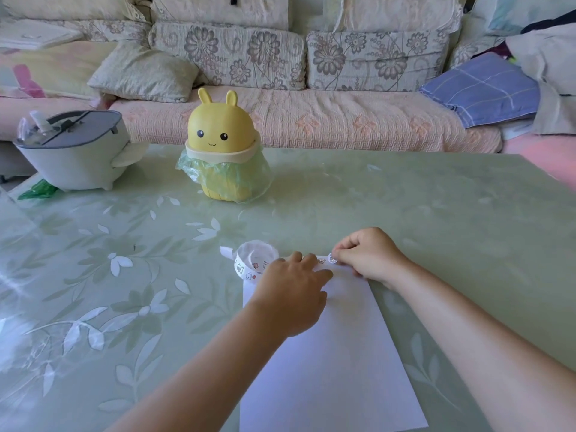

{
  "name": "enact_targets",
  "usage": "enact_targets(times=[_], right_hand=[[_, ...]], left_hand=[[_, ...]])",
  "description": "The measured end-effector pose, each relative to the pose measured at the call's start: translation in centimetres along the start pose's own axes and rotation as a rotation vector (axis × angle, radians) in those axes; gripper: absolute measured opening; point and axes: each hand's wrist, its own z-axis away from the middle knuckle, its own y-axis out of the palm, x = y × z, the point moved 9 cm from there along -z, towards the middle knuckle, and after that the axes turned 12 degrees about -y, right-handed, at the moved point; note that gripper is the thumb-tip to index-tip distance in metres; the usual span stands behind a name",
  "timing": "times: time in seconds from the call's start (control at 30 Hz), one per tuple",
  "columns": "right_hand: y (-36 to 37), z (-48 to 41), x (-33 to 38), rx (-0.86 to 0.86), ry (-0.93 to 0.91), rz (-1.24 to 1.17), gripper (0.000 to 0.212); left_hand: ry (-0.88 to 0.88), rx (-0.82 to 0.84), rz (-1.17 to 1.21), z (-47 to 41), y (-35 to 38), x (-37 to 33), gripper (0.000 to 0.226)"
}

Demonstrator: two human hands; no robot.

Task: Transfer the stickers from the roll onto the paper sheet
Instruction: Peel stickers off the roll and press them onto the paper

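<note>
A white paper sheet (336, 353) lies on the green table in front of me. At its far left corner stands the sticker roll (254, 260), printed with small cartoon figures. A strip of stickers (322, 260) runs from the roll to the right along the sheet's far edge. My left hand (290, 291) lies over the strip beside the roll, its straight fingers pressing the strip down. My right hand (367, 255) has its fingers curled and pinches a round sticker (332, 260) at the strip's end.
A yellow rabbit-shaped bin (223, 148) with a green plastic liner stands at the back of the table (124, 275). A grey and white appliance (73, 151) sits at the far left. Behind the table runs a sofa (311, 120) with cushions and folded cloth.
</note>
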Motion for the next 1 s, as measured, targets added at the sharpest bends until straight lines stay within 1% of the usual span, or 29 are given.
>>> enact_targets(times=[0.27,0.4,0.47,0.57,0.8,0.9,0.93,1.0], right_hand=[[-0.2,-0.2,0.2,-0.01,-0.003,0.085,0.014],[0.0,-0.3,0.5,0.004,-0.007,0.152,0.016],[0.0,-0.4,0.6,0.009,-0.001,0.172,0.016],[0.1,-0.5,0.6,0.006,-0.006,0.21,0.015],[-0.1,-1.0,1.4,0.001,-0.036,0.374,0.01],[-0.5,-1.1,1.1,-0.013,-0.016,0.423,0.005],[-0.7,-1.0,0.9,-0.037,-0.014,0.428,0.012],[-1.1,-0.8,0.6,-0.081,-0.021,0.443,0.034]], left_hand=[[-0.036,-0.007,0.075,-0.3,0.8,0.3,0.044],[-0.056,-0.034,0.114,-0.5,0.8,0.5,0.065],[-0.068,-0.043,0.122,-0.7,0.9,0.6,0.069],[-0.088,-0.051,0.123,-0.9,1.1,0.8,0.068],[-0.117,-0.123,0.101,-1.2,1.3,1.0,0.048],[-0.118,-0.125,0.088,-1.4,1.2,0.9,0.046],[-0.119,-0.124,0.083,-1.4,1.1,0.9,0.047],[-0.122,-0.121,0.088,-1.5,0.9,0.9,0.048]])
